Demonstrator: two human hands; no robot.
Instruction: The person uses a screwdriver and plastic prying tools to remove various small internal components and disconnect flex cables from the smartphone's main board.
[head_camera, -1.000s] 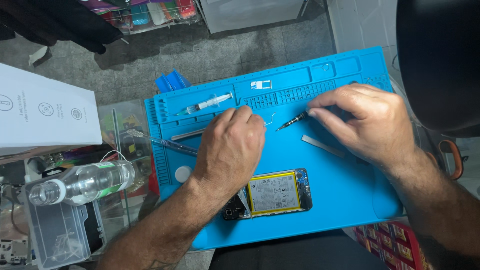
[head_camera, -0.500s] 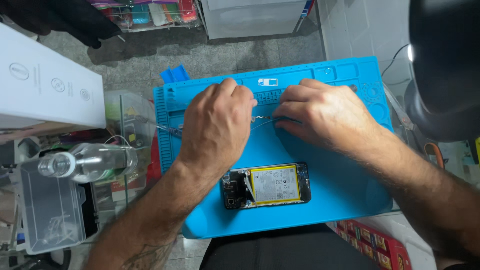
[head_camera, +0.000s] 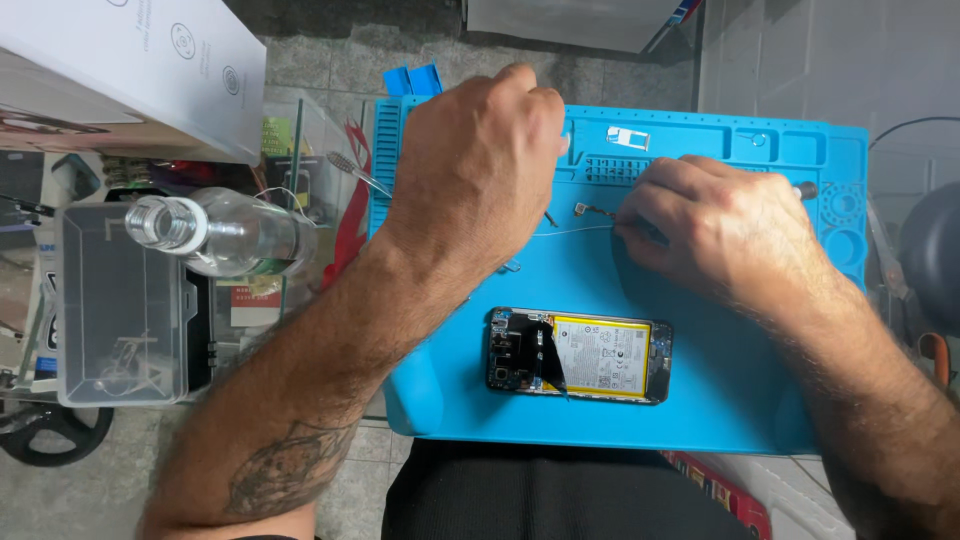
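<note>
Tweezers (head_camera: 590, 229) are pinched in the right hand (head_camera: 725, 235), centre right of the frame. The left hand (head_camera: 480, 160) is curled above the blue mat (head_camera: 700, 400); its grip cannot be told.

Lit brightly and evenly from above; cast only soft, short shadows under both forearms on the blue mat (head_camera: 700, 400). Showed mild glare on the clear bottle (head_camera: 225, 235). Stayed sharp centrally, slightly stretched at edges.
</note>
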